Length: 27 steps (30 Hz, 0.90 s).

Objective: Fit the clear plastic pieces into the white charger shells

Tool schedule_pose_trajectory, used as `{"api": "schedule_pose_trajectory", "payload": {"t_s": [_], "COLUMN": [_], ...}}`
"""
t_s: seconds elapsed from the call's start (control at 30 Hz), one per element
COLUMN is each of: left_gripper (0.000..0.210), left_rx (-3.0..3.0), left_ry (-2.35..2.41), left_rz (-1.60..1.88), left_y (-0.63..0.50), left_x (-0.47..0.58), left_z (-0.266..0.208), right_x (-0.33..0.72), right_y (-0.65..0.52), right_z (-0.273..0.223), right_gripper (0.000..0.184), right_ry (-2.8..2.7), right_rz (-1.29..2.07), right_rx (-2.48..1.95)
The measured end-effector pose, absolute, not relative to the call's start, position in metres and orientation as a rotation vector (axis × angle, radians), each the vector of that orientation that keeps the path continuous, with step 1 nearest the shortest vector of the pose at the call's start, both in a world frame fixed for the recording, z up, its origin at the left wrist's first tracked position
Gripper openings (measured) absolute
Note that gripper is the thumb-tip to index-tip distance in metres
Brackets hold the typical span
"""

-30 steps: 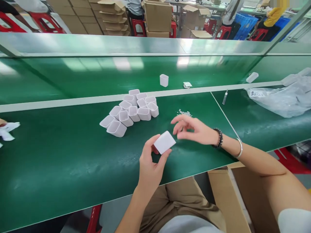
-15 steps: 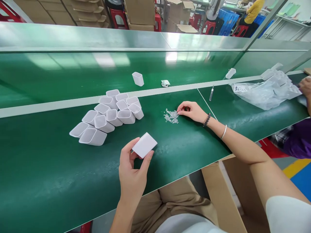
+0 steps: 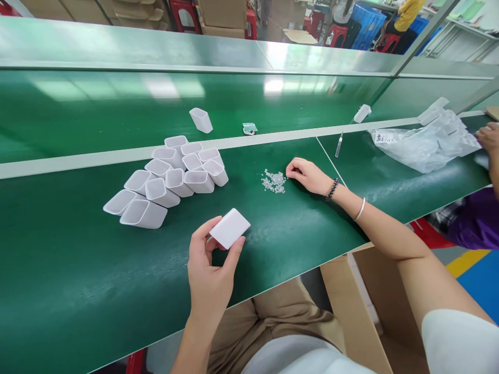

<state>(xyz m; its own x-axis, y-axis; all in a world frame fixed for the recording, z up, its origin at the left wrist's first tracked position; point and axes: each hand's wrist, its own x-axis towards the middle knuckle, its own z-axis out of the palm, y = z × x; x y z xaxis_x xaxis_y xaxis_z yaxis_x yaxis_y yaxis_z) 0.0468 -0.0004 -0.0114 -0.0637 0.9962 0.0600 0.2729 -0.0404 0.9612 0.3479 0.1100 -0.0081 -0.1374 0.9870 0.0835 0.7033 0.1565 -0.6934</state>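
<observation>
Your left hand (image 3: 212,265) grips the white piece (image 3: 230,228) between thumb and fingers, above the counter (image 3: 97,275), nearer you than the pile of clear bits (image 3: 274,182) and to its left. Your right hand (image 3: 307,175) is at the pile's right edge, fingertips drawn together; you cannot tell whether a bit sits between them. Left of the pile stand the white cups (image 3: 175,179), packed side by side, with a stretch of green between them and the bits. You have a wider stretch between the pile and the front edge (image 3: 274,285), which your right forearm crosses to the pile's right. Beyond the pile runs a white strip (image 3: 234,141). Well right of the pile lies a plastic bag (image 3: 421,148).
</observation>
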Motion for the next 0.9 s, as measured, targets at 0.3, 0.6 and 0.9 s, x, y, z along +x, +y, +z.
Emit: {"api": "schedule_pose_trajectory", "payload": {"t_s": [0.3,0.6,0.9], "left_gripper": [0.047,0.049,0.045], "left_rx": [1.374,1.355,1.360], "left_ry": [1.427,1.422,1.364], "left_rz": [1.136,1.126,1.126], "left_y": [0.000,-0.001,0.004], "left_x": [0.052,0.050,0.048], "left_z": [-0.005,-0.005,-0.011], "right_x": [0.364,0.371,0.370], "right_y": [0.102,0.102,0.089], "right_z": [-0.010,-0.010,-0.011], "right_gripper": [0.012,0.024,0.030], "right_ry": [-1.798,-1.690,-1.790], "right_rz": [0.725,0.850,0.704], "right_rx": [-1.718,-1.613,-1.643]}}
